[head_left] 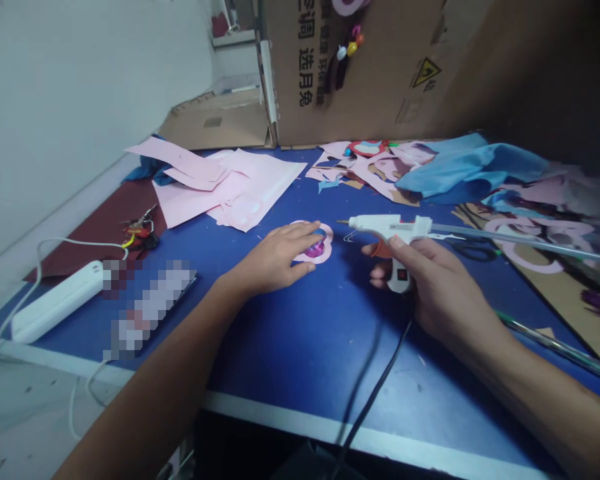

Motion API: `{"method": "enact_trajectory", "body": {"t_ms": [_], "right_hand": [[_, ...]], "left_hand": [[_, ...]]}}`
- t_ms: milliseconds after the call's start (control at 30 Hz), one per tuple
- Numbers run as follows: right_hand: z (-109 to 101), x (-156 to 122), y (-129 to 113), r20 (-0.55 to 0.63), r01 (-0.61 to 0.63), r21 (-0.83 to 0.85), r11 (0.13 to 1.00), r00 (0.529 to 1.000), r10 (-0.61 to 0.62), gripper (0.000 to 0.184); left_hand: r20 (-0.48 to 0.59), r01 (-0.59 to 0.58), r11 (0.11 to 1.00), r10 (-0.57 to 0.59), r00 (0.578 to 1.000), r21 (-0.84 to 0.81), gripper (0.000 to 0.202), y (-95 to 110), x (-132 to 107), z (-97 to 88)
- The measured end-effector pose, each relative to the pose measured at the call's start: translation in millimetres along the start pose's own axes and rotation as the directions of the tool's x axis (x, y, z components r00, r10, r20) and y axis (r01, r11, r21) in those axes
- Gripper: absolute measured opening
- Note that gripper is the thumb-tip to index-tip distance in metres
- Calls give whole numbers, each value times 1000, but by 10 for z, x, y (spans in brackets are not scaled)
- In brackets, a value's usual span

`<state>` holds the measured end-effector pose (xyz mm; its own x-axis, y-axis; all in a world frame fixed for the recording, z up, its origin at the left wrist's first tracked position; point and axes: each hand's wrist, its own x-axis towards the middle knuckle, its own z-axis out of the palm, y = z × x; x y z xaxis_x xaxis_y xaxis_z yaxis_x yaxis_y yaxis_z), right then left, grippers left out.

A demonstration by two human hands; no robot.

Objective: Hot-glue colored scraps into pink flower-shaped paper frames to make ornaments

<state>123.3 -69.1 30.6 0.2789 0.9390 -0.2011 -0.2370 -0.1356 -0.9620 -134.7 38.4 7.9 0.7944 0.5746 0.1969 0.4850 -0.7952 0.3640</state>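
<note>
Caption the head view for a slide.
Right hand holding a white glue gun; left hand partly covering a pink cutout on a blue tabletop.

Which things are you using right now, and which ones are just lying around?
Seem in use:
- white glue gun, in the right hand
- clear glue stick, sticking out behind it
- pink-edged piece, at the left hand's fingers

Seem just lying about:
- pink sheets
- crumpled blue material
- keys

We hold our left hand [277,258] palm down, loosely spread, while our right hand [437,283] curls in a grip.
</note>
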Motion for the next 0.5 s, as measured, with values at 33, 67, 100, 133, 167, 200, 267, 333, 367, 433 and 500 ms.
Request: {"method": "enact_trajectory", "body": {"t_ms": [33, 67, 100, 133, 167, 200, 267, 333, 367, 433, 500], "right_hand": [[-3, -1, 8, 2, -1, -6, 1000, 1000, 1, 47], [-5, -2, 16, 2, -3, -10, 1000, 1000, 3, 47], [-7, -3, 23, 5, -6, -16, 1000, 1000, 6, 46], [-9, -4, 31, 11, -10, -20, 1000, 1000, 10, 46], [-10, -4, 39, 18, -13, -20, 1000, 1000, 13, 46], [-10, -3, 46, 24, -17, -21, 1000, 1000, 17, 45], [-10, -1, 59, 32, -27, -25, 999, 999, 28, 45], [-9, 1, 70, 29, -33, -32, 999, 999, 34, 45], [-7, 2, 75, 30, -32, -36, 999, 999, 33, 45], [-5, 3, 84, 36, -27, -39, 999, 999, 28, 44], [-3, 6, 93, 42, -21, -39, 999, 999, 23, 43]], "left_hand": [[-14, -14, 1000, 13, 1000, -14, 56, -25, -15, -29], [-20, -24, 999, 23, 1000, -26, 53, -46, -26, -55], [-22, -32, 999, 31, 999, -38, 50, -61, -33, -75], [-20, -36, 998, 35, 999, -48, 47, -69, -36, -88], [-16, -38, 998, 37, 999, -57, 44, -71, -33, -93], [-12, -38, 997, 37, 999, -64, 42, -67, -27, -90], [-11, -32, 997, 32, 999, -72, 37, -55, -9, -72], [-18, -27, 997, 26, 999, -67, 33, -44, 8, -49], [-25, -24, 998, 23, 999, -58, 32, -41, 14, -40], [-31, -19, 999, 18, 999, -37, 28, -34, 22, -29], [-27, -16, 1000, 15, 1000, -18, 26, -24, 23, -26]]}}
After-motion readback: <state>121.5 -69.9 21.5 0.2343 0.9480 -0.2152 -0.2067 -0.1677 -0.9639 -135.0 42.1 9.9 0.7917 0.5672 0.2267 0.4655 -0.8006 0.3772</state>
